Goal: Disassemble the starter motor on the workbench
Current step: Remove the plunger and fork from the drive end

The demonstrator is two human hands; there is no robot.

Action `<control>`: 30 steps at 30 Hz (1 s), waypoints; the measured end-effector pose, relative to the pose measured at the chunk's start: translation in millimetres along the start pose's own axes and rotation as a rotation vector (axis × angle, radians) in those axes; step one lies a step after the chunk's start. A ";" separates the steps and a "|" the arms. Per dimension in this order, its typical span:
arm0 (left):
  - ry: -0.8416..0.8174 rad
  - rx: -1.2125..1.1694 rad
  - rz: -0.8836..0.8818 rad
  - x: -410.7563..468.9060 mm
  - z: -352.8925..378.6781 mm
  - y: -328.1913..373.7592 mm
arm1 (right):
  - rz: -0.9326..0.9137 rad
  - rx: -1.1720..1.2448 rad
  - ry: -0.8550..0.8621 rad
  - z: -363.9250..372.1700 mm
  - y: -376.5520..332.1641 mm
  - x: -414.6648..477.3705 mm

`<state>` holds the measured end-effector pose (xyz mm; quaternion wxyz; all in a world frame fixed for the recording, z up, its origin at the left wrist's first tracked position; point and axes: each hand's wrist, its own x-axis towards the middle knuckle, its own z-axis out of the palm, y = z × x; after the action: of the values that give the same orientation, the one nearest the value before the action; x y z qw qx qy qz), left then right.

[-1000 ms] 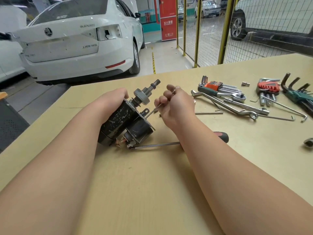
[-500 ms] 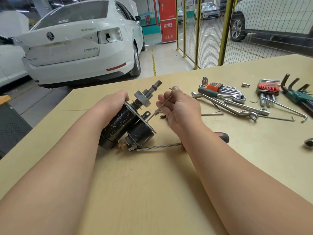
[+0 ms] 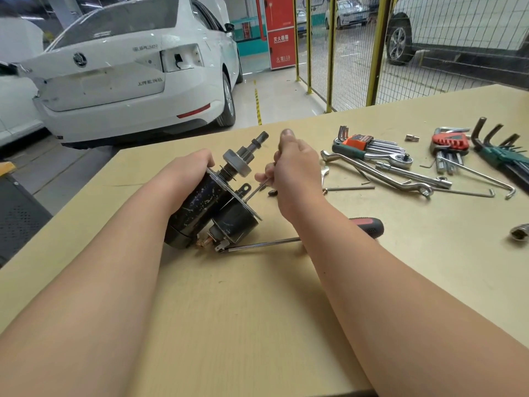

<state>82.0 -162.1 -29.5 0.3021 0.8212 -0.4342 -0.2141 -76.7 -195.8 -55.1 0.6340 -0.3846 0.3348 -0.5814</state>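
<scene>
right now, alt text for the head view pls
A left hand steadies a black starter motor on a workbench while the right hand works a thin hex key at its plate. Wrenches lie right.

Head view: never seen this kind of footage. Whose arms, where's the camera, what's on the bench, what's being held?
There is no robot here. One wide-angle camera sits on a person's head and looks forward and down, so the two bare forearms coming in from the bottom belong to the wearer.

The left hand grips the black starter motor, which is tilted with its shaft and gear pointing up and away. The right hand pinches a thin metal rod, probably a hex key or long bolt, at the motor's plate.

On the workbench lie a red-handled screwdriver, its shaft passing behind the right forearm, a ratchet, a bent wrench, an orange hex key set, a red one and a green one. Behind the bench stands a white car.
</scene>
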 end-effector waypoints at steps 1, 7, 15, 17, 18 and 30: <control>0.000 0.004 0.003 0.4 0.1 -0.3 | 0.020 0.036 0.006 -0.9 -0.7 0.6; -0.015 -0.015 -0.032 -0.2 0.1 0.2 | 0.233 0.499 -0.122 -6.6 -6.1 -3.4; -0.013 -0.013 -0.034 -2.5 0.5 0.7 | 0.437 0.698 -0.071 1.7 0.1 -6.9; -0.011 -0.021 -0.033 -2.4 0.1 0.4 | 0.459 0.745 -0.025 1.4 -0.7 -7.1; -0.010 -0.026 -0.034 -2.7 0.0 0.5 | 0.468 0.764 -0.012 1.2 -0.8 -7.2; 0.020 0.007 0.039 -9.7 -1.3 -0.2 | 0.493 0.236 0.205 0.0 3.4 -7.1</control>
<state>77.8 -153.4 -27.8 0.3077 0.8156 -0.4481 -0.1984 -75.8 -188.6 -58.3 0.7593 -0.1543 0.4106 -0.4807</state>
